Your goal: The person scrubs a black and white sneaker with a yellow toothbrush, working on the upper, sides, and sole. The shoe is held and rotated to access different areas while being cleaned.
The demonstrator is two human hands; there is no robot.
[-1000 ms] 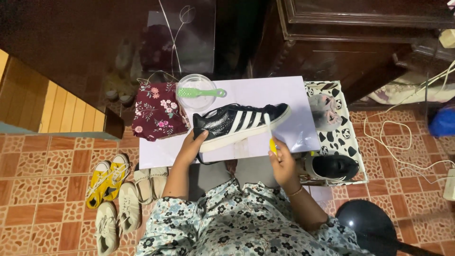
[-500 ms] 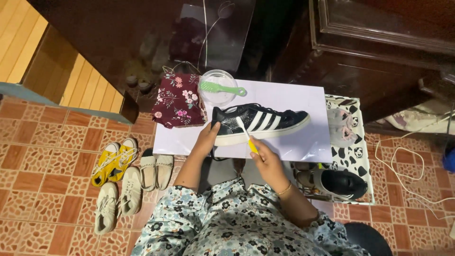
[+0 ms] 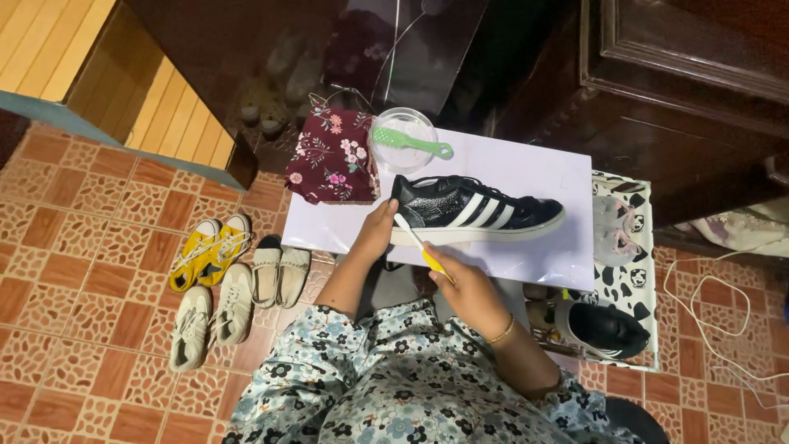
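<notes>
Steadying the black striped sneaker [image 3: 477,210] on the white bench [image 3: 534,168], your left hand [image 3: 376,232] rests its grip around the heel. Your right hand [image 3: 460,284], grip closed on the yellow-handled toothbrush [image 3: 417,243], has brought the bristles from mid-shoe to the heel edge.

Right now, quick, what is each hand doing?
Left hand: closed on the toe of the black shoe, steadying it.
Right hand: closed around a toothbrush, bristles at the shoe's toe.

Bare white board [image 3: 526,168] right of bowl [image 3: 403,131]; floral cloth [image 3: 333,156] crowds left edge.
</notes>
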